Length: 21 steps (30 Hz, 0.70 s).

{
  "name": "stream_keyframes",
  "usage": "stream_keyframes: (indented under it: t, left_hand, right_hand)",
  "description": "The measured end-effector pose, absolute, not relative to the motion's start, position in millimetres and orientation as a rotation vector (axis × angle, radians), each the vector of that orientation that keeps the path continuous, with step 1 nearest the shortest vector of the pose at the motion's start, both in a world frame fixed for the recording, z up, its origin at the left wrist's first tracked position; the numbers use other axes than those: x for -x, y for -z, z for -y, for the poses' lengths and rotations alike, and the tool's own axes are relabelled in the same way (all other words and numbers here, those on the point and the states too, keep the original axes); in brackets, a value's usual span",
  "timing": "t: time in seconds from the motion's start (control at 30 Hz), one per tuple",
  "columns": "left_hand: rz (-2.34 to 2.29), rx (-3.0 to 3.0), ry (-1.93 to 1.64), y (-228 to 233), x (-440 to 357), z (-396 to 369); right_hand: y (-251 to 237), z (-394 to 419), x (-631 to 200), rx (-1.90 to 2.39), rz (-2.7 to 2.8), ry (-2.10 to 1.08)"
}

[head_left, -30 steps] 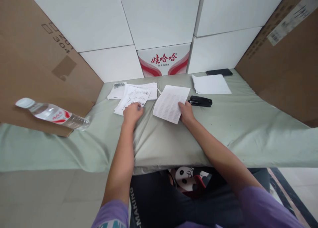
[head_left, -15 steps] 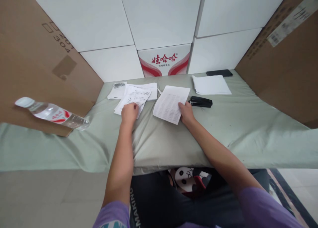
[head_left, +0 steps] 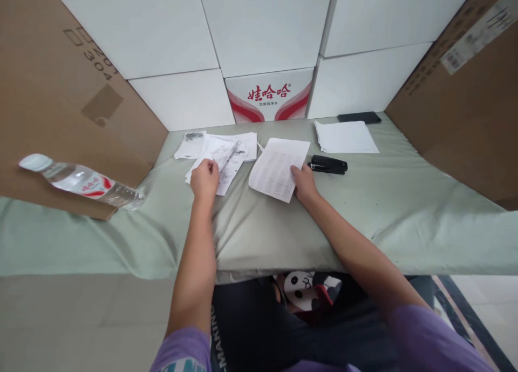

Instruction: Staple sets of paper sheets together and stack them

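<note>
Your left hand (head_left: 204,178), at 11 o'clock, pinched corner of white sketch-printed sheet (head_left: 222,160), grip closed, lifting it off loose pile. Your right hand (head_left: 305,182) pressed flat, open, on white text-printed sheet (head_left: 277,168), pinning it against green-clothed desk (head_left: 364,199). Black stapler (head_left: 327,164) lay at 1 o'clock, within reach.

A makeshift desk in a storeroom or packing corner: beyond the hands, white cartons (head_left: 263,26) and a drinks box (head_left: 269,95) form the back wall, brown cardboard (head_left: 60,91) flanks both sides, a green cloth (head_left: 384,199) covers the table, and a stapler (head_left: 327,164) lies near the right hand (head_left: 304,182).
</note>
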<state>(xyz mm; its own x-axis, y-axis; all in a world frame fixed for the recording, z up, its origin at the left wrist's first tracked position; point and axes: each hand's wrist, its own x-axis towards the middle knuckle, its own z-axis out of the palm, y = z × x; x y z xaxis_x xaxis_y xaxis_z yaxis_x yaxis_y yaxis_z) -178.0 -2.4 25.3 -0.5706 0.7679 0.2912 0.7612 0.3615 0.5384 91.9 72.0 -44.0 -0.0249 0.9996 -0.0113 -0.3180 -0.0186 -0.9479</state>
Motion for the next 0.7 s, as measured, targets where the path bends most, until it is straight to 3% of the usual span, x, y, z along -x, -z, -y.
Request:
stream_keyframes:
  t: [0.1, 0.4, 0.5, 0.7]
  left_hand:
    - [-2.622, -1.691, -1.115, -28.1, 148.2, 5.7]
    - [-1.859, -2.517, -1.078, 4.8, 51.9, 11.5]
    - [-1.747, -2.493, -1.146, 4.6, 49.8, 15.2]
    - [-1.802, -1.92, -1.686, -5.7, 80.3, 5.5]
  right_hand:
    - [42.6, -69.9, -89.7, 0.947, 0.992, -1.396]
    - [26.0, -54.2, -82.3, 0.842, 1.089, -1.442]
    - [24.9, -55.4, -86.8, 0.921, 1.165, -1.323]
    - [10.9, -55.0, -95.9, 0.78, 1.169, -1.286]
